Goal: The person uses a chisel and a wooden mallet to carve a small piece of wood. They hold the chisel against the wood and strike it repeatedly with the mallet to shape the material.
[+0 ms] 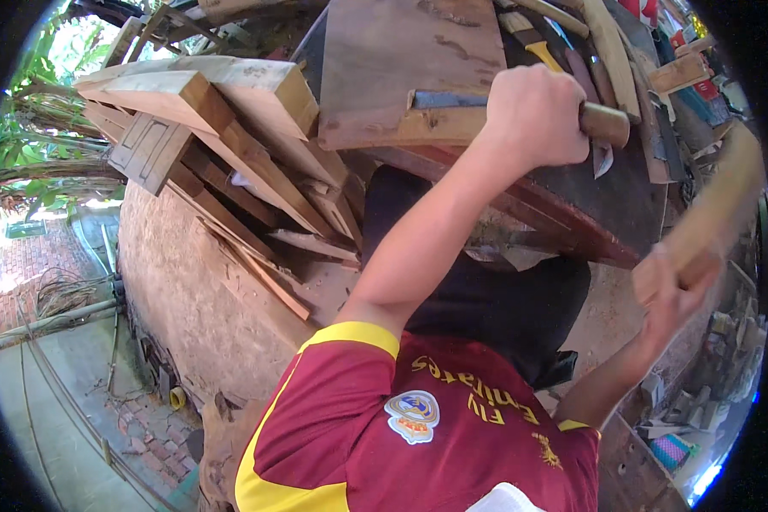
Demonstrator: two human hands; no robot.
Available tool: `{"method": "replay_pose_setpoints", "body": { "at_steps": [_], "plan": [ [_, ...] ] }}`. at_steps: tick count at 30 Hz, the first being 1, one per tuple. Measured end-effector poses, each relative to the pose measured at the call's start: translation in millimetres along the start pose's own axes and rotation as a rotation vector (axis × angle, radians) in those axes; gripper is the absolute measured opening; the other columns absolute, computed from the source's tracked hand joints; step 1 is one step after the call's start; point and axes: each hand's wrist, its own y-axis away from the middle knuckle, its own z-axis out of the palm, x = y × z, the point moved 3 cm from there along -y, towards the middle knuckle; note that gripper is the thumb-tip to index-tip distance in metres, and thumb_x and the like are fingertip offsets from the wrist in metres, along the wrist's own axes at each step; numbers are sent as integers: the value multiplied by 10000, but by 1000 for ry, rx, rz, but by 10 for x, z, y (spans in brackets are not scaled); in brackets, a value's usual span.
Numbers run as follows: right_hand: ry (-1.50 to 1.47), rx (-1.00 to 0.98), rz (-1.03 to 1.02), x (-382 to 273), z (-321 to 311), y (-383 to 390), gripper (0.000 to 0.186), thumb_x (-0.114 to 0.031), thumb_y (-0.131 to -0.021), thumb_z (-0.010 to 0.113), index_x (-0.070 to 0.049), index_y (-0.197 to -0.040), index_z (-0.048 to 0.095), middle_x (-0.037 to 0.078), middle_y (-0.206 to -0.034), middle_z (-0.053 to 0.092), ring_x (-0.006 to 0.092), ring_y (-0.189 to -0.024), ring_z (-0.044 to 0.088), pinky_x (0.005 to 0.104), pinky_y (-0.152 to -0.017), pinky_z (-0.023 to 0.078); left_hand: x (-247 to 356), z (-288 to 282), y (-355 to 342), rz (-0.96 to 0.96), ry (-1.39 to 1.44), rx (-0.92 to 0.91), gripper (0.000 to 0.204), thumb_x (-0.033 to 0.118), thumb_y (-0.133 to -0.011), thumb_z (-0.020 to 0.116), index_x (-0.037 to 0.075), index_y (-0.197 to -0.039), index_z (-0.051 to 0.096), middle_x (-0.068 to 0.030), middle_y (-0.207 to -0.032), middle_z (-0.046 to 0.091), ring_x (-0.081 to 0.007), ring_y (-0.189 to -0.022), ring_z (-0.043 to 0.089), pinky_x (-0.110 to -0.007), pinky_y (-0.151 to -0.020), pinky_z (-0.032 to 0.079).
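My left hand [533, 111] is closed round the handle of a chisel [452, 99], whose steel blade lies along the near edge of a wooden board [410, 60] on the dark workbench [623, 213]. The handle's round wooden end sticks out to the right of my fist. At the right, my right hand [674, 286] grips a pale wooden mallet [717, 192], raised upward and blurred by motion. Beside the board lie a paintbrush with a yellow handle [531, 43], several other hand tools and a wooden stick [610, 51].
Stacked timber beams [200, 107] and offcuts lean at the left of the bench. A dark cloth-like surface [452, 299] is below my arms. A concrete floor [171, 273], coiled lines, pipes and plants are at the far left. Assorted clutter [674, 448] fills the right side.
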Motion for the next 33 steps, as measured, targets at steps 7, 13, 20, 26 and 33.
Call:
{"method": "replay_pose_setpoints", "body": {
  "at_steps": [7,13,20,26,33],
  "plan": [
    [145,-353,-421,-356,476,373,659,-13,-692,693,26,-1281,399,175,-1145,530,264,-994,575,342,-863,459,-17,-25,54,24,4,50,183,246,-544,632,121,-667,683,-156,-642,622,-339,-656,632,-418,-627,532],
    [-613,320,299,-41,208,132,613,-37,-714,708,4,-1242,398,157,-1114,523,237,-967,578,339,-840,476,23,-9,-29,27,-9,8,196,247,-523,651,119,-666,688,-143,-652,629,-323,-663,636,-396,-626,529],
    [-22,-399,-74,-146,466,469,828,-105,-682,723,32,-1371,285,224,-1324,414,290,-1169,453,365,-1012,335,-128,28,111,12,-102,-105,202,238,-525,657,136,-694,699,-138,-662,634,-327,-674,639,-399,-629,529],
    [-769,-116,252,-84,256,566,734,-34,-719,659,-37,-1364,309,197,-1177,492,250,-1000,523,357,-830,464,36,45,116,110,-44,-72,184,237,-535,668,133,-685,685,-121,-653,633,-312,-654,639,-396,-608,524],
    [-862,-218,124,61,245,711,692,23,-733,559,-28,-1375,305,218,-1167,485,237,-881,532,328,-757,461,176,86,189,137,9,-143,171,237,-531,678,133,-666,664,-108,-635,624,-297,-637,635,-394,-583,514]
  ]
}}
